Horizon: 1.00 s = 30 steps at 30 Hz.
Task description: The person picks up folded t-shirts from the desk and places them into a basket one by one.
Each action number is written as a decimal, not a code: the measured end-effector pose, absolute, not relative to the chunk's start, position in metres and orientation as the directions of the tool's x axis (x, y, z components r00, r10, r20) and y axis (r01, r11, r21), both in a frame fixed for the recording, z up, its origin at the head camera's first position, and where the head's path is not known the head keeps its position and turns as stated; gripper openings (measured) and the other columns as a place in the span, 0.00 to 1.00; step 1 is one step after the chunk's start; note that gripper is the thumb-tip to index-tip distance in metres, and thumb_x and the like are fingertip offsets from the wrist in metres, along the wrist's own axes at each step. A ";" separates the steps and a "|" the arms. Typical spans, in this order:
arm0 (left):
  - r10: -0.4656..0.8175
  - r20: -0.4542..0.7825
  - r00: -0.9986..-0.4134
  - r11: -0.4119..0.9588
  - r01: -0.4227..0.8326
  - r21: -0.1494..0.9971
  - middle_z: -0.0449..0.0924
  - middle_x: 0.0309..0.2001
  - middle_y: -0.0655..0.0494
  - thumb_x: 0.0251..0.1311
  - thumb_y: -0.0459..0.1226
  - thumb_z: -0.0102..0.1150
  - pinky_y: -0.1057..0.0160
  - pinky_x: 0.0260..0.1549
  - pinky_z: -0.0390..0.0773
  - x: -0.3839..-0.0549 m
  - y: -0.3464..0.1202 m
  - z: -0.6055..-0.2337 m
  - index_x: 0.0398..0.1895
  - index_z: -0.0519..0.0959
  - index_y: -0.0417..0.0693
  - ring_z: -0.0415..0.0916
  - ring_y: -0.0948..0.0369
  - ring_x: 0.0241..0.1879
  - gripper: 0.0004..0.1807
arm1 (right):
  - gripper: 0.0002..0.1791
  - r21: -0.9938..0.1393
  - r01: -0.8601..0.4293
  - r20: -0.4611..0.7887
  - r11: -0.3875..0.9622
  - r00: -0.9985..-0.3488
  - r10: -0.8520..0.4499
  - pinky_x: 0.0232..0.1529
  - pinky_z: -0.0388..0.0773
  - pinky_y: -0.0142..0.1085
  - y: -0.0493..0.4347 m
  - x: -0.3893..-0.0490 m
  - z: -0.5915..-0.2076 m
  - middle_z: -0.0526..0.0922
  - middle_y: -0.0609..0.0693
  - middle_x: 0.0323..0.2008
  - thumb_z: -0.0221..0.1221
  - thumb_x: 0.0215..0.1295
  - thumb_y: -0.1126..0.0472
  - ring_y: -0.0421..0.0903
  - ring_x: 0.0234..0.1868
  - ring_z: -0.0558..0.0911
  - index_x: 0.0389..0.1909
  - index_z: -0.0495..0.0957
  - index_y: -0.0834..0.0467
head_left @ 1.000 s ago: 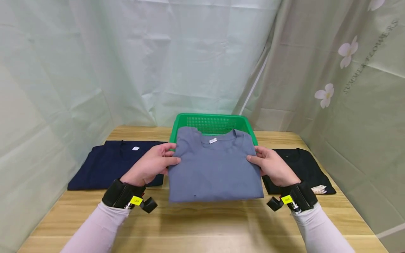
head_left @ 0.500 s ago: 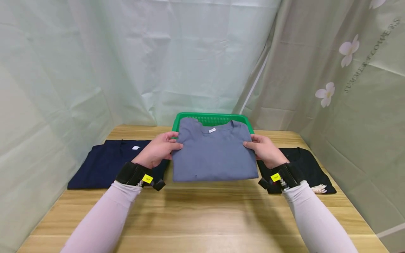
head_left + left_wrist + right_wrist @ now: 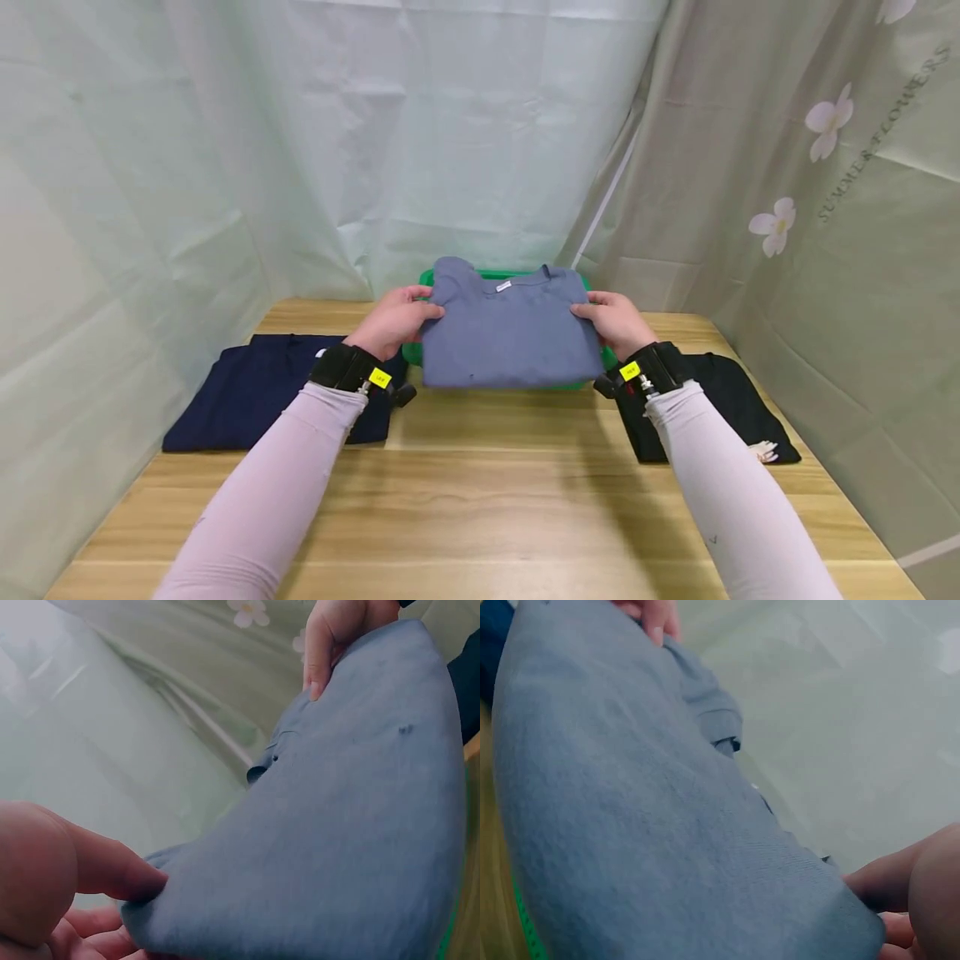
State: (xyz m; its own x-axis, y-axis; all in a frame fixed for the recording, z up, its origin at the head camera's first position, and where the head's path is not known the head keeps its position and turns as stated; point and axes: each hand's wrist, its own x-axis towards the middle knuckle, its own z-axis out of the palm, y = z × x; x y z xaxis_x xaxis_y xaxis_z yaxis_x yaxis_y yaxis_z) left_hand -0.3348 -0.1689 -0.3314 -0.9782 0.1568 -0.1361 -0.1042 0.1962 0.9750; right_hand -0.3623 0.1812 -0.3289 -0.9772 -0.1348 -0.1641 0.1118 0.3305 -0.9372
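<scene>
A folded grey-blue T-shirt [image 3: 510, 337], with a white label at its neckline, is held up between both hands. My left hand [image 3: 397, 319] pinches its left edge, thumb on top and fingers beneath. On the opposite edge, my right hand [image 3: 617, 321] pinches the cloth the same way. Under and behind the shirt stands a green plastic basket [image 3: 426, 277]; most of it is hidden by the cloth. In the left wrist view the shirt [image 3: 322, 810] spans from one hand to the other, and the right wrist view shows its broad face [image 3: 652, 802] too.
A folded navy T-shirt [image 3: 247, 396] lies on the wooden table [image 3: 480, 508] at the left, partly under my left forearm. To the right lies a folded black T-shirt [image 3: 723, 404] with a pale print. Curtains [image 3: 465, 142] enclose the table at the back and sides.
Both hands have carried the grey-blue T-shirt forward, away from me, so it now covers most of the green basket. The grip at both edges is unchanged. The navy and black shirts stay put.
</scene>
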 end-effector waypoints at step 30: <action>0.122 -0.065 -0.990 0.157 -0.046 0.986 0.58 0.86 0.35 0.85 0.40 0.45 0.46 0.81 0.68 -0.358 -0.161 -0.354 0.87 0.56 0.35 0.62 0.41 0.84 0.34 | 0.34 -0.977 0.114 -0.137 0.181 -0.983 -0.121 0.82 0.70 0.51 0.182 -0.376 -0.345 0.63 0.69 0.84 0.48 0.88 0.59 0.64 0.84 0.67 0.86 0.55 0.67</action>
